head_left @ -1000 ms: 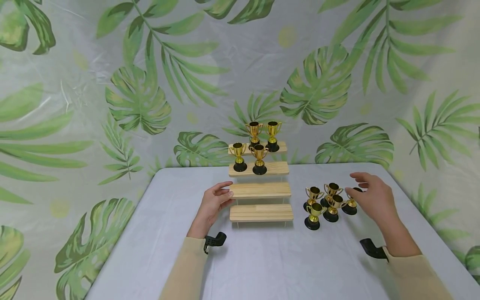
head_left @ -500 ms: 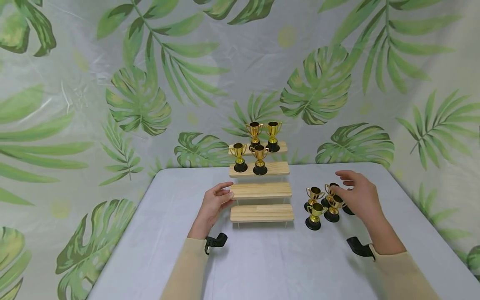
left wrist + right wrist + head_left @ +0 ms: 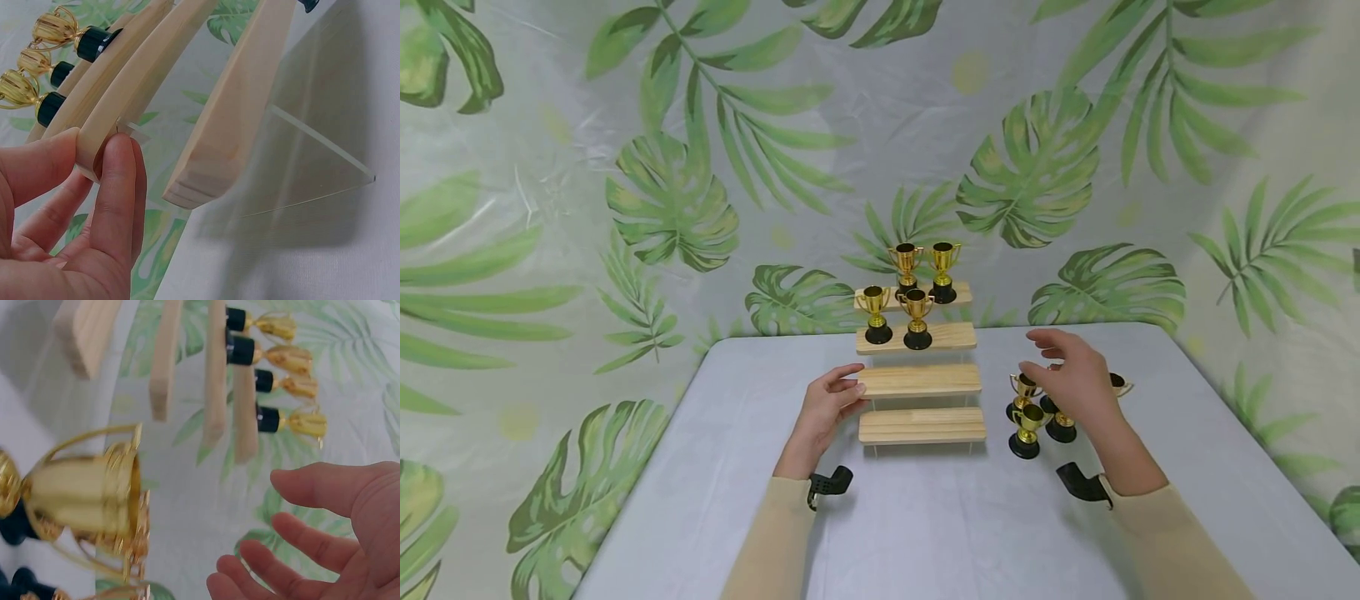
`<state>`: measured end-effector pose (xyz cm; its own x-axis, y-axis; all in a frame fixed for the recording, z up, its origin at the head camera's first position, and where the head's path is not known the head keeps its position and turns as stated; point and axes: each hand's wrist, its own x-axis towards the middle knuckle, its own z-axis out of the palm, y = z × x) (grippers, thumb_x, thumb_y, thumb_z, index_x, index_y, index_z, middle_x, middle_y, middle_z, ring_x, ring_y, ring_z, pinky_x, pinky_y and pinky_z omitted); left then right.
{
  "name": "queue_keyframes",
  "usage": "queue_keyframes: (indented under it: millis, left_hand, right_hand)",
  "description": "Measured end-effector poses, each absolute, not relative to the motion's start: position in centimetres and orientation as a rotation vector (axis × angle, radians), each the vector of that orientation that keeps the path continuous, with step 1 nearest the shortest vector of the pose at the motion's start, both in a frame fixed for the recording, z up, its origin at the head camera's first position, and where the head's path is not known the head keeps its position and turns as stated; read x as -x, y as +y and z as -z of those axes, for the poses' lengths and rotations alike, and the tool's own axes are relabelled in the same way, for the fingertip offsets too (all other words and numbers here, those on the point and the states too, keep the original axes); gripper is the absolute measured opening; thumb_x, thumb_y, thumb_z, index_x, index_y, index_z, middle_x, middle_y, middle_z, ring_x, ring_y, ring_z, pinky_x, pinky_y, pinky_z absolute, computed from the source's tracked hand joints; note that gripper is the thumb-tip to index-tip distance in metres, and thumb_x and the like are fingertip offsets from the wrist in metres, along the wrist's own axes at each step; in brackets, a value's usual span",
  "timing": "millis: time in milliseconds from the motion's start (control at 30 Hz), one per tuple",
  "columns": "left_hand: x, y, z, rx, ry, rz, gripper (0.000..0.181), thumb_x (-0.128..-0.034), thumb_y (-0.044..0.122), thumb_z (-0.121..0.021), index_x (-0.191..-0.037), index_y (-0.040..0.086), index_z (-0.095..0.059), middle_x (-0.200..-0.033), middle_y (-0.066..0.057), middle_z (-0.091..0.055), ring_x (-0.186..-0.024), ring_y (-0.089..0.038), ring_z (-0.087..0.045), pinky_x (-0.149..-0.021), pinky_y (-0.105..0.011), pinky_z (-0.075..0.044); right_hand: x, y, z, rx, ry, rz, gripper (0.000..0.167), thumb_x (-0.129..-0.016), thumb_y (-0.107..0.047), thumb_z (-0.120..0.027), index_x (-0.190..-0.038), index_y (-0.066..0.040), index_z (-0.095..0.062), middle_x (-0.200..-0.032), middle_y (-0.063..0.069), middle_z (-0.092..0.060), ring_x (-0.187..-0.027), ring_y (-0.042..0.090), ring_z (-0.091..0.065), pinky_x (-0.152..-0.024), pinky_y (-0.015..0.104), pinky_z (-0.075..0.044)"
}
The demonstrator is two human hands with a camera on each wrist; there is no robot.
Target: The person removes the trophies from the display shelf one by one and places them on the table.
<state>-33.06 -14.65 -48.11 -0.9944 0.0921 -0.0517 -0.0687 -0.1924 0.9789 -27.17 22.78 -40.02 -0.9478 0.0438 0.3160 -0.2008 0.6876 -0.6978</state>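
Observation:
A stepped rack of wooden shelf boards (image 3: 919, 382) stands mid-table on clear supports. My left hand (image 3: 822, 412) pinches the left end of its second-lowest board (image 3: 100, 140), thumb on one face and fingers on the other. Two small gold trophies on black bases sit on the top board, and two more, such as this left one (image 3: 875, 315), on the board below. My right hand (image 3: 1075, 382) hovers with fingers apart and nothing between them, above a cluster of trophies right of the rack. The nearest trophy (image 3: 1027, 429) stands upright; others are partly hidden behind the hand.
A white-covered table (image 3: 700, 500) carries the rack and the trophies. Behind it hangs a leaf-patterned cloth (image 3: 820, 167). The lowest shelf board (image 3: 922, 426) stands close to my left hand.
My right hand has moved left across the trophy cluster, uncovering the far-right trophy and covering ones nearer the rack. The left hand stays on the board.

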Motion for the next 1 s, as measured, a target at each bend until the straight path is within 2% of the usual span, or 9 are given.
queue_keyframes:
  millis: [333, 667, 1000]
  left_hand:
    - [33.1, -14.7, 48.0, -0.048, 1.916, -2.340, 0.047, -0.0915, 0.002, -0.073, -0.137, 0.002, -0.060, -0.100, -0.012, -0.063, -0.085, -0.022, -0.068, -0.084, -0.037, -0.060]
    - [32.9, -15.0, 47.9, -0.057, 1.916, -2.340, 0.042, -0.0905, 0.002, -0.074, -0.131, 0.008, -0.066, -0.099, -0.012, -0.063, -0.084, -0.023, -0.068, -0.085, -0.040, -0.060]
    - [33.1, -14.8, 48.1, -0.056, 1.917, -2.334, 0.049, -0.0916, 0.002, -0.073, -0.138, 0.000, -0.058, -0.098, -0.010, -0.064, -0.084, -0.021, -0.068, -0.084, -0.038, -0.060]
  right_hand:
    - [28.1, 19.9, 39.2, -0.191, -2.566, -1.191, 0.049, -0.093, -0.020, -0.075, -0.138, -0.010, -0.059, -0.135, 0.014, -0.058, -0.118, 0.035, -0.056, -0.097, 0.052, -0.052]
    - [28.9, 17.4, 38.2, -0.266, -2.528, -1.276, 0.048, -0.093, -0.018, -0.075, -0.137, -0.011, -0.060, -0.131, 0.013, -0.059, -0.117, 0.034, -0.057, -0.098, 0.050, -0.052]
    - [29.1, 15.5, 37.2, -0.324, -2.516, -1.270, 0.049, -0.092, -0.018, -0.076, -0.137, -0.011, -0.060, -0.131, 0.013, -0.060, -0.115, 0.033, -0.058, -0.096, 0.048, -0.053]
